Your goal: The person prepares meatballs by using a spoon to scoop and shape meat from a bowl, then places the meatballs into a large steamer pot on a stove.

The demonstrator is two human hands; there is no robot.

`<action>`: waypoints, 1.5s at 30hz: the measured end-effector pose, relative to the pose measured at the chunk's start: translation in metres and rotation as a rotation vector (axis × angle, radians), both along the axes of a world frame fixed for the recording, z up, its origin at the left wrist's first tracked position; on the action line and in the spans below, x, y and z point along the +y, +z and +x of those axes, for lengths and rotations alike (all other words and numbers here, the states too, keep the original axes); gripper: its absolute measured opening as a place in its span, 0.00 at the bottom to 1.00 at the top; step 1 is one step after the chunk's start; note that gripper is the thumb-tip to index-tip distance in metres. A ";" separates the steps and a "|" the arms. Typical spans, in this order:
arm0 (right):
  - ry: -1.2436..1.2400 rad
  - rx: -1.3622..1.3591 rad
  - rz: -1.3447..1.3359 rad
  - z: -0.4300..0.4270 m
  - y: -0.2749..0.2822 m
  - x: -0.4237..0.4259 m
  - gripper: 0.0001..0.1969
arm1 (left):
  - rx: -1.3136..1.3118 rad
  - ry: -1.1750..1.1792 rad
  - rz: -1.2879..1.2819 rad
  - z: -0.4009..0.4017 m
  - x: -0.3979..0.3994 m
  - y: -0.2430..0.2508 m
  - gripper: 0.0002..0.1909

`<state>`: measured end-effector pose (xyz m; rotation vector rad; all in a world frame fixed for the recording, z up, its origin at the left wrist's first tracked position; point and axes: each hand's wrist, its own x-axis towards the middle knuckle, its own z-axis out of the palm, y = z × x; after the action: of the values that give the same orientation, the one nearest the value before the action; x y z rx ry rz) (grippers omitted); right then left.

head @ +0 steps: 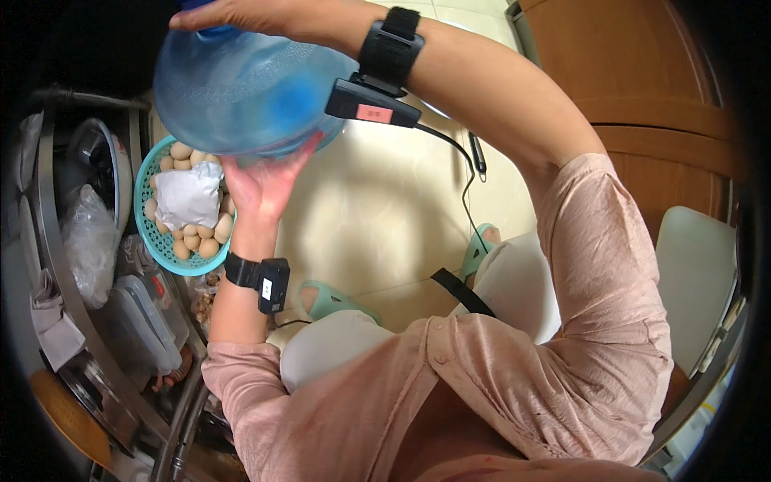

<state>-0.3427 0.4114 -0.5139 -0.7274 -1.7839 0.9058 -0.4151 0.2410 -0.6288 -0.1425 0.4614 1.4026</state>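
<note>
A large, translucent blue plastic water jug is held up at the upper left, over the tiled floor. My left hand supports its underside with the fingers spread against the plastic. At the jug's blue neck, near the top edge, is my right hand; its fingers are partly cut off by the picture's edge. Just below and left of the jug stands a turquoise plastic basket of eggs, with a crumpled white packet lying on them. Each wrist wears a strapped black device.
Metal-framed shelving on the left holds a plastic bag, lidded clear containers and a bowl. Wooden cabinet doors stand at the right. A black cable hangs from the right wrist device towards the slippered feet.
</note>
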 end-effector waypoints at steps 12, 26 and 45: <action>-0.454 -0.543 0.494 -0.014 -0.044 -0.026 0.35 | 0.033 0.060 -0.088 -0.073 0.013 0.000 0.52; -0.150 -0.485 -0.200 0.235 -0.103 0.008 0.16 | 0.407 -0.051 -0.372 -0.023 -0.003 0.015 0.29; -0.265 0.449 -1.471 0.422 -0.279 -0.014 0.26 | 0.552 -0.705 -0.322 0.244 0.150 -0.150 0.27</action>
<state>0.0797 0.3971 -0.7926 -1.4219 -0.3648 1.9604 -0.1707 0.3906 -0.7789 0.1477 1.0780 0.6471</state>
